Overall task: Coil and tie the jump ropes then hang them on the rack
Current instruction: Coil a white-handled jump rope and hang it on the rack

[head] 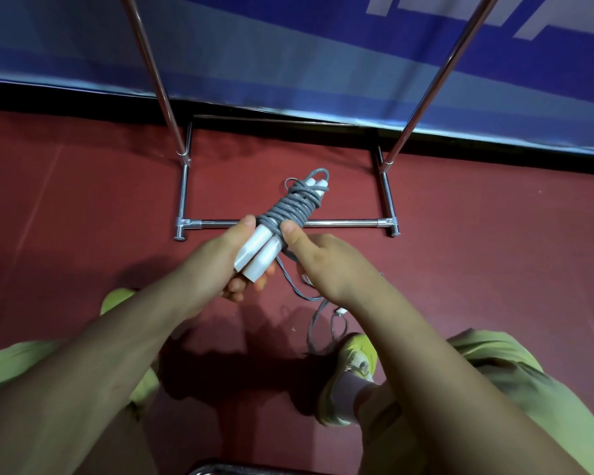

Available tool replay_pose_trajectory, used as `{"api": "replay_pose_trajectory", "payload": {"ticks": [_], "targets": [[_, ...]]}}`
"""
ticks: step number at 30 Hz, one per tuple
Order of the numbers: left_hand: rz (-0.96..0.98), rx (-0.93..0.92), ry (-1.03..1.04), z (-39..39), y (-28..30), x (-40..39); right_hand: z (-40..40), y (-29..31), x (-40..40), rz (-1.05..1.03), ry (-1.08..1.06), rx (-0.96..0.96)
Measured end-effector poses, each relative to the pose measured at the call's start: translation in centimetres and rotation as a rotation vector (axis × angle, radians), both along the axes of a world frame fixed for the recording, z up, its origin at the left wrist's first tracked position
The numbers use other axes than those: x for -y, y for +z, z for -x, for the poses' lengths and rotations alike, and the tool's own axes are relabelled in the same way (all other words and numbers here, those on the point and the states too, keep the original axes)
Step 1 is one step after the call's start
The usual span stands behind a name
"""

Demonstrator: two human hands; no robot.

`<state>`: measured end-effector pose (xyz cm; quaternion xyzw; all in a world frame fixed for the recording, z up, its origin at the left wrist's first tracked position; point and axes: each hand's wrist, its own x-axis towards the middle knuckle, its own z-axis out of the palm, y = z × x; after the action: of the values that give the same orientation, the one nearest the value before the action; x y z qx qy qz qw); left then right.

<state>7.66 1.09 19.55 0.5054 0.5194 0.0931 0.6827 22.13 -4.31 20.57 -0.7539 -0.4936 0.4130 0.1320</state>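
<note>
Red floor (83, 207) below blue wall banner (288, 56), chrome rack (343, 222) between.

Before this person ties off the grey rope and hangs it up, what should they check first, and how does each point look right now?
1. Handles held firmly: ok. The left hand grips the two white handles.
2. Coils tight around the handles: ok. The grey rope is wound closely.
3. Loose end under control: ok. The right hand pinches the trailing strand by the bundle.
4. Rope fully wound: not ok. A tail hangs toward the floor.
5. Tail clear of the shoe: cannot tell.
6. Rack within reach: ok, directly ahead; its hanging bar is out of view.
</note>
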Motion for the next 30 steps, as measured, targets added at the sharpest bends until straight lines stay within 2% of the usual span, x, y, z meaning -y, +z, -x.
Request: {"api": "replay_pose_trajectory", "payload": {"ticks": [4, 10, 18, 22, 28, 30], "targets": [[0.007, -0.005, 0.014, 0.0, -0.2, -0.1, 0.0, -0.3, -0.1, 0.044, -0.036, 0.077], [-0.054, -0.126, -0.022, 0.0, -0.7, -0.4, -0.1, -0.3, 0.0, 0.061, -0.060, 0.140], [-0.270, -0.267, -0.093, 0.7, -1.7, -1.1, -0.1, 0.1, -0.4, -0.013, -0.228, -0.245], [-0.369, -0.320, -0.144, 0.6, -1.4, -1.1, 0.1, 0.2, -0.3, -0.053, -0.261, -0.311], [-0.314, -0.244, -0.138, 1.1, -0.8, -1.1, 0.1, 0.1, -0.3, -0.130, -0.253, -0.362], [-0.238, -0.150, -0.124, 1.2, -0.8, -1.3, 0.2, 0.4, -0.3, -0.157, -0.225, -0.405]]}}
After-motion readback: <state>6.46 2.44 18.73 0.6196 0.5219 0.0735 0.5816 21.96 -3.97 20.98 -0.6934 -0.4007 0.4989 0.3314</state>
